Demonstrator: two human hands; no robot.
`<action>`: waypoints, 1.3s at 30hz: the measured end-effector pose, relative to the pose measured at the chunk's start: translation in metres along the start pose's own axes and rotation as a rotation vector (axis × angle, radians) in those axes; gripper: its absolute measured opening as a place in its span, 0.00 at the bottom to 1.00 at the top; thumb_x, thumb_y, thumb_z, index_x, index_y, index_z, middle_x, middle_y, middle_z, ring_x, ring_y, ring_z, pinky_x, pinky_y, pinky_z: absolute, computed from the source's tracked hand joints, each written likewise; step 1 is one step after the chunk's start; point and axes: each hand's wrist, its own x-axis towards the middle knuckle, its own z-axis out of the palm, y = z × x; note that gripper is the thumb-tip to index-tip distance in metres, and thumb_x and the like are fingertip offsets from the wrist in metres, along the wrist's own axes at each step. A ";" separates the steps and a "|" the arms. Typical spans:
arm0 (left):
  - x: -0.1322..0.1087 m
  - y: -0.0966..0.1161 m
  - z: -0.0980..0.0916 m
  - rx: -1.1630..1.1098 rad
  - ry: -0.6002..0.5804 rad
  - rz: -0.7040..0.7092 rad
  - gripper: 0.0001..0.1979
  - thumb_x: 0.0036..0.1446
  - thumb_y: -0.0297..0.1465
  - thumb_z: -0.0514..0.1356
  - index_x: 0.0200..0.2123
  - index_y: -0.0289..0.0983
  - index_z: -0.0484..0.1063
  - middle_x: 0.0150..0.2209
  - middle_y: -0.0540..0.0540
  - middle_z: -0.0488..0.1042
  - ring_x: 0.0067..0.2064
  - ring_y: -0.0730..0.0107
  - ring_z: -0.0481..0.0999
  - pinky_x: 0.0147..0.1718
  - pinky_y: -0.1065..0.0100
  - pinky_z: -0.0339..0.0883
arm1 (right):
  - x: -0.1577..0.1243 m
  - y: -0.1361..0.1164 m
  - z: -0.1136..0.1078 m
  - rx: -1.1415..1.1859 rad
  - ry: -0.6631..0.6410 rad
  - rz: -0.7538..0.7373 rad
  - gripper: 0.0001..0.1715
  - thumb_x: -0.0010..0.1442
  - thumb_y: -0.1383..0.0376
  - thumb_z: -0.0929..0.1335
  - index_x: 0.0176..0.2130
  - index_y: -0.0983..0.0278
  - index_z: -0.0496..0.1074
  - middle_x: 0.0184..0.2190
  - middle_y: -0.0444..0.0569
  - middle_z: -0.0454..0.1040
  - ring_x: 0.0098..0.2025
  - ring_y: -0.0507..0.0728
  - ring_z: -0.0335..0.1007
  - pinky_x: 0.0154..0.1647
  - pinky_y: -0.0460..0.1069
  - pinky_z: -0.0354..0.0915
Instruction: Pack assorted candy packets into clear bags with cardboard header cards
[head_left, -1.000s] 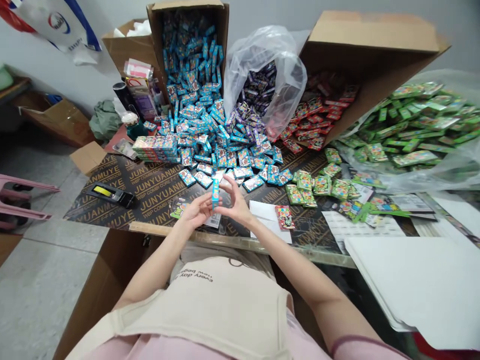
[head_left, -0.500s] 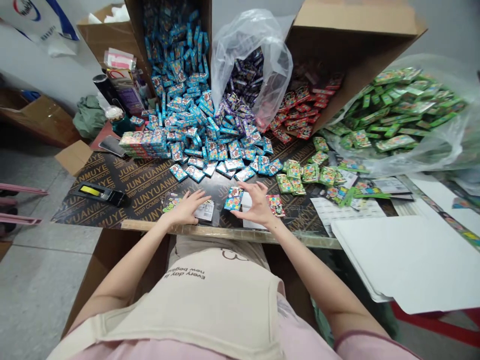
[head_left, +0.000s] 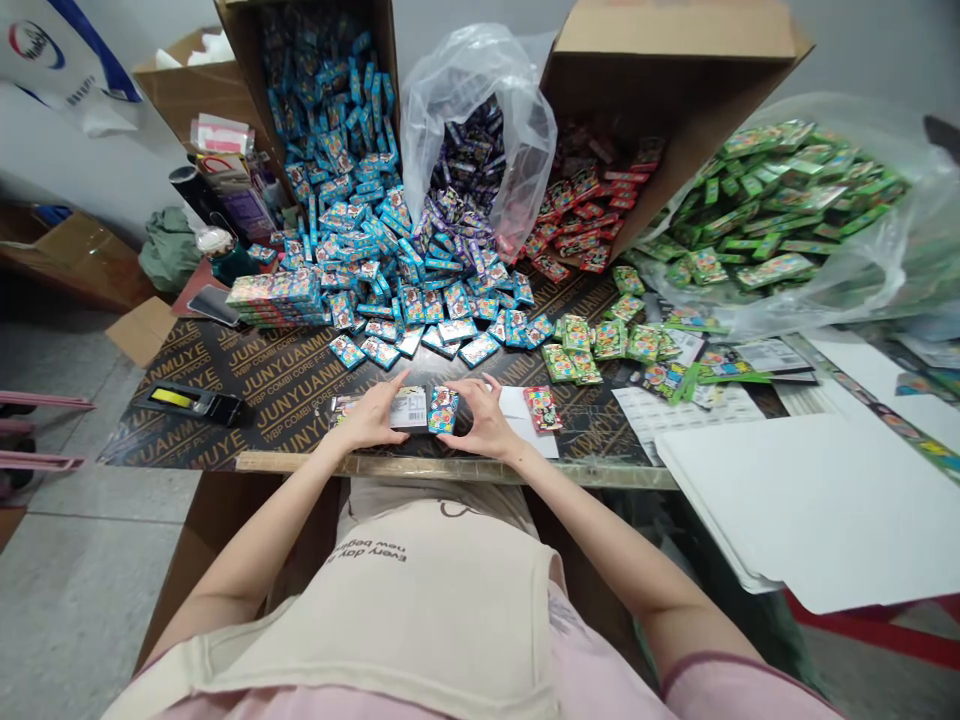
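My left hand [head_left: 367, 415] is closed around a flat printed packet [head_left: 409, 407] on the table edge, thumb on the near side and forefinger on the far side. A barcode on white shows at the packet's right part; the hand covers its middle. Between the thumb and fingers of my right hand [head_left: 480, 420] is a small blue box [head_left: 443, 411] with a colourful print. The box stands against or very close to the packet's right end. To the right of that hand, a red box [head_left: 542, 409] lies at the edge of white paper [head_left: 517, 402].
Loose blue boxes [head_left: 360, 230] spill from a carton at the back. Purple boxes [head_left: 461, 215] are in a clear bag, red ones [head_left: 581, 215] in another carton. Green boxes [head_left: 787, 215] fill a bag at right. A tape dispenser [head_left: 193, 404] sits left, white sheets [head_left: 810, 510] right.
My right hand has brought the blue box left, up to the packet. My left hand has gone from lying spread over the packet to gripping its sides.
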 end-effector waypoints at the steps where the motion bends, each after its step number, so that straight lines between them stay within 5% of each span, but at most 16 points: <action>1: 0.000 0.002 0.000 0.019 -0.006 0.011 0.51 0.44 0.32 0.65 0.67 0.33 0.41 0.58 0.35 0.63 0.57 0.54 0.64 0.57 0.59 0.56 | 0.001 0.000 0.000 0.006 -0.010 -0.006 0.41 0.46 0.54 0.73 0.56 0.60 0.60 0.49 0.53 0.73 0.52 0.63 0.67 0.62 0.62 0.42; 6: 0.009 0.013 0.004 0.235 -0.135 0.059 0.44 0.40 0.34 0.66 0.62 0.38 0.56 0.53 0.36 0.64 0.54 0.48 0.64 0.52 0.52 0.58 | 0.002 0.001 0.009 -0.005 -0.065 -0.063 0.43 0.44 0.53 0.73 0.56 0.61 0.60 0.47 0.53 0.73 0.51 0.64 0.67 0.62 0.63 0.41; 10: 0.016 0.010 0.012 0.238 -0.131 0.047 0.43 0.38 0.36 0.66 0.60 0.38 0.59 0.49 0.39 0.64 0.50 0.50 0.64 0.50 0.54 0.60 | -0.004 0.003 0.017 -0.004 -0.057 -0.034 0.43 0.44 0.54 0.73 0.56 0.60 0.61 0.46 0.53 0.73 0.50 0.65 0.67 0.62 0.64 0.40; 26: 0.008 -0.002 0.017 -0.013 -0.008 0.021 0.54 0.39 0.34 0.68 0.68 0.39 0.45 0.55 0.39 0.66 0.56 0.49 0.65 0.57 0.52 0.57 | 0.015 0.024 0.012 0.262 -0.181 -0.121 0.47 0.42 0.52 0.74 0.58 0.61 0.60 0.51 0.54 0.71 0.55 0.65 0.65 0.63 0.63 0.45; 31: 0.012 0.000 0.010 -0.052 0.058 -0.008 0.54 0.38 0.34 0.69 0.67 0.37 0.47 0.55 0.38 0.69 0.55 0.49 0.69 0.57 0.51 0.59 | 0.021 0.022 0.004 0.271 -0.130 -0.089 0.46 0.42 0.52 0.75 0.57 0.61 0.61 0.51 0.54 0.72 0.55 0.64 0.66 0.64 0.63 0.42; 35: 0.018 0.001 0.009 -0.029 0.071 0.076 0.45 0.39 0.34 0.68 0.62 0.37 0.58 0.57 0.38 0.69 0.58 0.48 0.68 0.58 0.51 0.58 | 0.024 0.021 0.004 0.287 -0.121 -0.071 0.51 0.43 0.50 0.75 0.60 0.61 0.58 0.55 0.55 0.69 0.56 0.64 0.66 0.64 0.64 0.42; 39: 0.021 -0.001 0.008 -0.014 0.152 0.052 0.42 0.41 0.36 0.68 0.61 0.36 0.60 0.58 0.36 0.68 0.57 0.49 0.69 0.57 0.52 0.62 | 0.022 0.016 0.006 0.209 0.051 -0.005 0.56 0.44 0.45 0.75 0.63 0.62 0.54 0.57 0.58 0.68 0.59 0.65 0.61 0.64 0.63 0.44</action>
